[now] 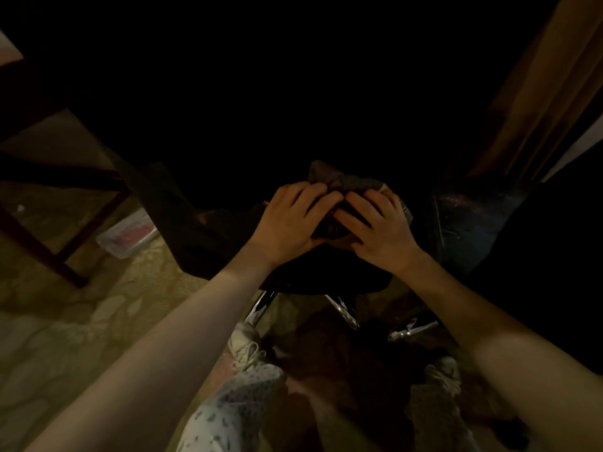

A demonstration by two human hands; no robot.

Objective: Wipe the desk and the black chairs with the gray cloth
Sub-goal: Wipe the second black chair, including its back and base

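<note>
Dim room: mottled green carpet [65, 321] underfoot, dark wooden desk [49, 249] legs at left, tan pleated curtain [535, 93] far right. In the middle, black chair [326, 278] with a rounded seat on shiny chrome legs [257, 308]. On that seat the gray cloth [346, 181], soft and bunched, gripped by left hand [293, 223] and right hand [381, 233], both curled into its folds.

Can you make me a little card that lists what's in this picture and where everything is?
left hand: holds the gray cloth
right hand: holds the same cloth
cloth: bunched up on the black chair
chair legs: shiny metal
floor: patterned carpet, with a clear box on it
light: very dark
</note>
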